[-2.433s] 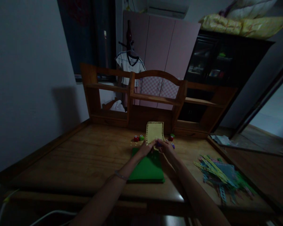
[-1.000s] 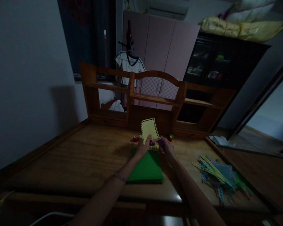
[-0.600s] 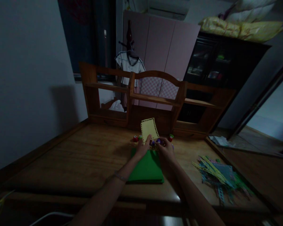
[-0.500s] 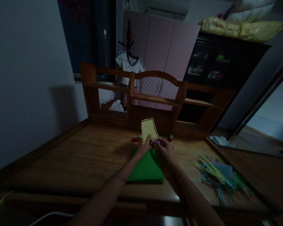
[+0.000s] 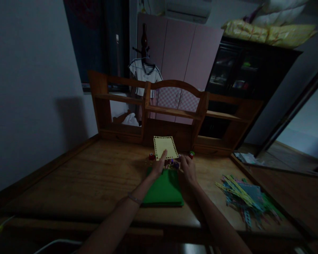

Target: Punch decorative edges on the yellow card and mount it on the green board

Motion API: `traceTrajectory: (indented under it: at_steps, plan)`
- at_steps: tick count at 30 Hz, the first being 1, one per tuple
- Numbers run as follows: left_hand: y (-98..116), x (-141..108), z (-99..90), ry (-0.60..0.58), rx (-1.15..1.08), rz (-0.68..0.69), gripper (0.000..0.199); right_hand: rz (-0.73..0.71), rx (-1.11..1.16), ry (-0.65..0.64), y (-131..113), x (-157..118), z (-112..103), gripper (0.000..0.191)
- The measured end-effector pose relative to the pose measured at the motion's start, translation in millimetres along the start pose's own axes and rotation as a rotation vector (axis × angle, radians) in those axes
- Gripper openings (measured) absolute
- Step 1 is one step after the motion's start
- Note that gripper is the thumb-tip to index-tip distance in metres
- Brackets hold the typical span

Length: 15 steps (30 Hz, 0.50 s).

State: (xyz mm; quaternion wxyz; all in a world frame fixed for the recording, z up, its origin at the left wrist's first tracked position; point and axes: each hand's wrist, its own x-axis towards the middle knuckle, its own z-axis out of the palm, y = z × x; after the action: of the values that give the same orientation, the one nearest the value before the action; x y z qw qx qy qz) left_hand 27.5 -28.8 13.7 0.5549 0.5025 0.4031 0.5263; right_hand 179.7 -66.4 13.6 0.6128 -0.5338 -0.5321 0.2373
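My left hand (image 5: 159, 166) grips a pale yellow paper card (image 5: 164, 145) by its lower edge, thumb on top. A row of small dark marks or holes runs along the card's edges. Close to the card's lower right corner is my right hand (image 5: 188, 169), its fingers curled together; what they hold, if anything, is too dark to make out. Small purple objects (image 5: 176, 164) sit between the hands, partly hidden. Below both hands lies a green folded sheet or stack (image 5: 164, 190) on the wooden desk (image 5: 95, 176).
Small red objects with white tops stand behind the hands, one at left (image 5: 151, 156) and one at right (image 5: 191, 155). A heap of perforated paper strips (image 5: 241, 194) lies at the desk's right. A wooden shelf unit (image 5: 175, 111) lines the back edge.
The card has tilted flatter and swung a little left in my left hand. My right hand has turned, its fingers now more curled beside the card's corner.
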Motion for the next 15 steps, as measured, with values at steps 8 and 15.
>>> traceTrajectory:
  at_steps: [8, 15]
  plan:
    - [-6.0, -1.4, 3.1, -0.071, 0.154, 0.044, 0.044, 0.108, 0.217, -0.21, 2.5, 2.8, 7.3, 0.035]
    - [-5.9, 6.3, -3.9, 0.007, 0.064, 0.099, 0.053, 0.051, 0.157, -0.058, -0.5, 7.2, -0.3, 0.038]
